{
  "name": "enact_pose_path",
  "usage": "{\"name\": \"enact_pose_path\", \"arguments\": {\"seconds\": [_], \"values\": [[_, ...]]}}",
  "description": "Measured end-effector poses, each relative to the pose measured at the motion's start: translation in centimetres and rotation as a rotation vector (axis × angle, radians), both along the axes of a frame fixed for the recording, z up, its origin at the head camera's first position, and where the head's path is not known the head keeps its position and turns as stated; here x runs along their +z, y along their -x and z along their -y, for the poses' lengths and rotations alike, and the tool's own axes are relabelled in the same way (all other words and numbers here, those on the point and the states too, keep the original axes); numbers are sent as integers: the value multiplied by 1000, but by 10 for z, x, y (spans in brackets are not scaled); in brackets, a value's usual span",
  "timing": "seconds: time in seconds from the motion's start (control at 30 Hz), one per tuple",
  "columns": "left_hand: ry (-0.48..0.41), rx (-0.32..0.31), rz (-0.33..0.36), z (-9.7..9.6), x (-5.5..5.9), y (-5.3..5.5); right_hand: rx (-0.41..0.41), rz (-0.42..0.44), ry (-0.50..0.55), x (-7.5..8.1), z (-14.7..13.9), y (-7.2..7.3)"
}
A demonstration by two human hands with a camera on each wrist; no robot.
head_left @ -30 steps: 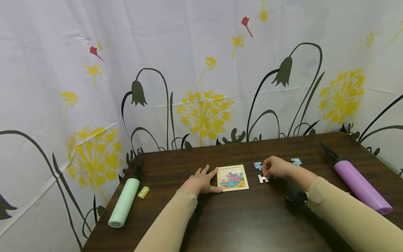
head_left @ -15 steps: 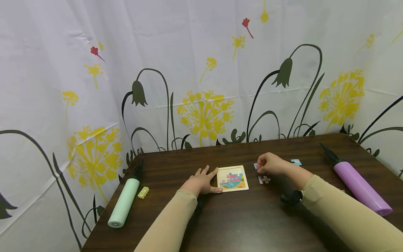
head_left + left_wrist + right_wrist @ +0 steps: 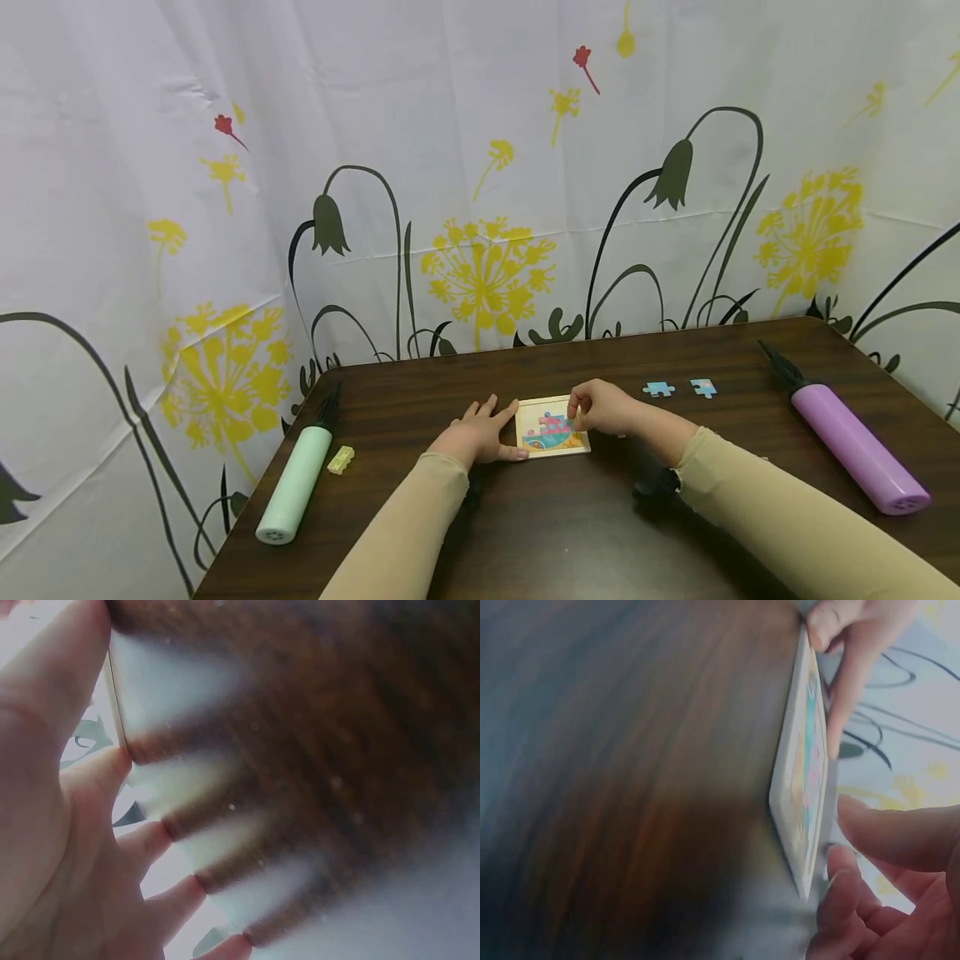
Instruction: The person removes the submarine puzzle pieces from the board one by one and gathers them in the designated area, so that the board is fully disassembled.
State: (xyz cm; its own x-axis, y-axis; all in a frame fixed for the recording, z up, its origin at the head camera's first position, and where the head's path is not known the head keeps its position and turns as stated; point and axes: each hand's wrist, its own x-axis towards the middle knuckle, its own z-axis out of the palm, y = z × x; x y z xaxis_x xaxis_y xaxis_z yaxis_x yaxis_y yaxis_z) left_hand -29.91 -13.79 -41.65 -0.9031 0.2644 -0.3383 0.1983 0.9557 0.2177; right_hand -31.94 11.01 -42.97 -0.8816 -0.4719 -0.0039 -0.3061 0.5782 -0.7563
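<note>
A square wooden puzzle frame (image 3: pixel 530 409) lies on the dark table, its lower part filled with pink, teal and yellow pieces. My left hand (image 3: pixel 474 435) rests flat with spread fingers, thumb and forefinger against the frame's left edge. Over the frame's right edge is my right hand (image 3: pixel 606 407), thumb and forefinger pinching a puzzle piece that the fingers mostly hide. In the right wrist view, the right thumb and fingertips stand close by the frame's near corner (image 3: pixel 805 881). Two loose blue puzzle pieces, one (image 3: pixel 659 389) nearer and one (image 3: pixel 704 387) farther right, lie beyond the right wrist.
Another loose piece (image 3: pixel 621 436) is almost covered by the right wrist. A mint-green hand pump (image 3: pixel 295 483) and a small yellow block (image 3: pixel 341 460) lie at the left. A purple hand pump (image 3: pixel 858 448) lies near the right edge. Behind the table hangs a flower-print curtain (image 3: pixel 480 167).
My right hand has moved left from the loose pieces to the frame's right side. A blue piece has come into view behind it. The left hand has stayed in place.
</note>
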Motion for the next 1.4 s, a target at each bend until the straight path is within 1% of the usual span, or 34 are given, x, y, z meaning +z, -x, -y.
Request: {"name": "enact_pose_path", "arguments": {"seconds": [0.1, 0.23, 0.3, 0.47, 0.57, 0.73, 1.1, 1.4], "values": [[0, 1, 0, 0, 0, 0, -9, -51, -33, -2, 14, 0], [-1, -5, -1, 0, -1, 0, -17, -85, -59, -4, 29, 2], [-2, -7, -2, 0, -1, 0, -11, -82, -45, -5, 34, 3], [-7, -9, -1, 1, 0, -1, -9, -32, -7, -11, 41, 5], [-9, -10, 0, 1, 0, -1, -15, -4, -11, -14, 43, 5], [-8, -13, -3, 1, 0, -1, -25, 16, -28, -17, 45, 5], [-15, -12, -4, 1, 2, -1, -32, -14, -56, -17, 45, 6], [-23, -12, -5, 1, 2, -1, -52, -41, -34, -20, 46, 6]]}}
